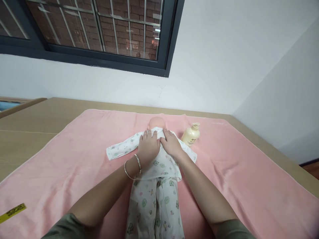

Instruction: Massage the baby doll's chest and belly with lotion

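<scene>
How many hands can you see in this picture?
2. The left hand lies on the upper part of the white shirt, and the right hand is beside it, also on the shirt. Any doll hands may be hidden in the sleeves.

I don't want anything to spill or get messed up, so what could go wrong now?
The pump bottle stands close to one sleeve and the right hand, so a sideways bump might tip it. The loose bangles on the left wrist could snag the patterned top. The left hand and right hand both lie on that top, so sliding them might bunch it up.
</scene>
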A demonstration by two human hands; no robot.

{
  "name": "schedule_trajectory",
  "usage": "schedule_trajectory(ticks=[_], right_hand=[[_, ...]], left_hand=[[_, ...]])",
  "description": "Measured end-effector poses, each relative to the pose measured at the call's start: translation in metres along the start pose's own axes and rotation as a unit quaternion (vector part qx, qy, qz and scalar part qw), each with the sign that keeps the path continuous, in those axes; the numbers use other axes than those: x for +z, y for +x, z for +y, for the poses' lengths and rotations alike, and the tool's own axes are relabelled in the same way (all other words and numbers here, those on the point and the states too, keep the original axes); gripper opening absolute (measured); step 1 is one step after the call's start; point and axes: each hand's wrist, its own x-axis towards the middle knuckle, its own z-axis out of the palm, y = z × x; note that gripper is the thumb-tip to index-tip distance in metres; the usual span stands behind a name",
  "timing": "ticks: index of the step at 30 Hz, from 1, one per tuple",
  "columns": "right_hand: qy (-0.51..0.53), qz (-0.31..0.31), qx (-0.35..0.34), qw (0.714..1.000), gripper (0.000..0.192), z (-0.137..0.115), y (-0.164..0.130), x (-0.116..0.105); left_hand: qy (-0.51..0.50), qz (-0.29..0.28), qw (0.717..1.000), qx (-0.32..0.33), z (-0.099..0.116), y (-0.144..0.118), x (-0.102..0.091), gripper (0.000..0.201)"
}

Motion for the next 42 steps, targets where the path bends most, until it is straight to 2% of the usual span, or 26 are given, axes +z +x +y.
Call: schedule_trajectory(ticks=[3,8,11,14,19,22,26,29,33,37,40,42], right_hand=[[-0.024,-0.006,-0.004,1.0,0.059,-0.004,-0.002,-0.002],[-0.097,-0.012,-0.001,0.995,0.056,-0.027,-0.019,-0.001],[-0.099,-0.016,-0.02,0.995,0.055,-0.035,-0.027,-0.002],[-0.057,-0.016,-0.029,0.998,0.054,-0.026,-0.021,-0.005],[0.0,0.004,0.008,1.0,0.058,0.003,-0.002,-0.004],[-0.031,0.006,0.006,0.999,0.057,0.0,-0.002,-0.002],[-0.092,-0.014,-0.003,0.996,0.054,-0.026,-0.021,-0.001],[-0.092,-0.019,-0.028,0.995,0.054,-0.04,-0.031,-0.001],[-0.041,-0.013,-0.04,0.998,0.051,-0.024,-0.019,-0.004],[-0.007,-0.03,-0.009,0.999,0.052,-0.002,0.0,-0.006],[-0.052,-0.017,0.002,0.998,0.052,-0.007,-0.002,-0.002],[-0.096,0.005,0.0,0.995,0.052,-0.019,-0.012,0.003]], left_hand=[[-0.002,0.014,1.0,0.015,0.001,-0.002,0.002,0.051],[-0.061,-0.016,0.998,0.01,-0.03,0.02,0.007,0.054],[-0.068,-0.04,0.997,-0.002,-0.041,0.028,0.006,0.058],[-0.038,-0.025,0.999,0.01,-0.032,0.019,0.002,0.057],[-0.001,-0.017,1.0,0.017,-0.008,-0.003,-0.007,0.053],[-0.007,-0.031,0.999,0.004,-0.015,0.004,-0.008,0.057],[-0.047,-0.068,0.996,-0.02,-0.037,0.024,-0.005,0.062],[-0.049,-0.082,0.995,-0.032,-0.039,0.027,-0.006,0.065],[0.03,-0.071,0.997,-0.01,-0.022,0.009,-0.017,0.059],[0.062,-0.113,0.992,0.011,-0.017,-0.002,-0.03,0.054],[0.026,-0.103,0.994,0.034,-0.027,0.005,-0.028,0.042],[0.022,-0.078,0.994,0.075,-0.034,0.014,-0.021,0.033]])
